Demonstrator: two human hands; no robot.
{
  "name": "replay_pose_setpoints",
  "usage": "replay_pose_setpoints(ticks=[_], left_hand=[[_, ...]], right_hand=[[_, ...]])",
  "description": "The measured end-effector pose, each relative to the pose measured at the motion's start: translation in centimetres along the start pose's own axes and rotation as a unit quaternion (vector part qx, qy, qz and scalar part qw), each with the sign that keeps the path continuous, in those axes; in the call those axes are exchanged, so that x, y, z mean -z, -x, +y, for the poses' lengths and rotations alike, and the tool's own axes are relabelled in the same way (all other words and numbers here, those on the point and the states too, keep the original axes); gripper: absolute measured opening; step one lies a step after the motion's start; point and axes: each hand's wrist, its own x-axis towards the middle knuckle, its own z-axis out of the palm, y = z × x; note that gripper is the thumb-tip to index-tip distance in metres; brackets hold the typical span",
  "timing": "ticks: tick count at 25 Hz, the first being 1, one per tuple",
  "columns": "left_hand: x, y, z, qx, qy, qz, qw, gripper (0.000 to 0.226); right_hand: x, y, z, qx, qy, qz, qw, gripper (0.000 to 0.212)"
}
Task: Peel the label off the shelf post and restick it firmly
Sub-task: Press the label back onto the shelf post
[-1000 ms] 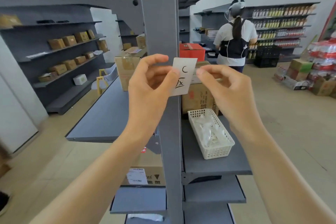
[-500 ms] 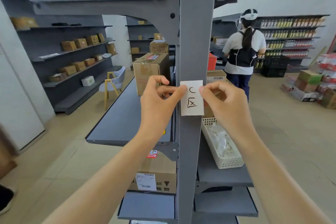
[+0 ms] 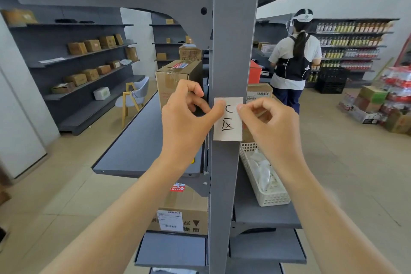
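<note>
A white paper label (image 3: 228,125) with black handwritten marks lies flat against the front of the grey vertical shelf post (image 3: 232,40). My left hand (image 3: 189,118) presses its thumb on the label's upper left edge, other fingers curled. My right hand (image 3: 270,122) has its thumb on the upper right edge, fingers curled behind. The label sits upright, squared to the post.
Grey shelves extend left (image 3: 142,140) and right of the post. A white plastic basket (image 3: 264,180) with packets sits on the right shelf. Cardboard boxes (image 3: 178,80) stand behind and below. A person (image 3: 293,62) with a backpack stands further back on the right.
The label went from tilted and held off the post to flat and upright on its front. Both thumbs now press its top edges, and the view moved closer.
</note>
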Motion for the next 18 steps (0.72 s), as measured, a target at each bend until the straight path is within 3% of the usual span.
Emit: replay_pose_setpoints(ticks=[3,8,14,18], left_hand=[[0.4,-0.6,-1.1,-0.006,-0.026,-0.015,1.0,0.031],[0.9,-1.8,-1.2,-0.048,-0.013,-0.075,0.996,0.023],[1.2,-2.6,-2.0,-0.138,-0.11,-0.076,0.981,0.027],[0.9,-1.3,-4.0,-0.135,-0.104,-0.084,0.982,0.037]], right_hand=[[0.1,-0.2,-0.2,0.001,0.009,0.009,1.0,0.014],[-0.2,-1.1,-1.1,0.04,0.021,-0.003,0.999,0.035],[0.7,-2.5,0.1,0.033,0.029,-0.048,0.998,0.036],[0.4,-1.5,1.1,0.03,0.016,-0.057,0.998,0.044]])
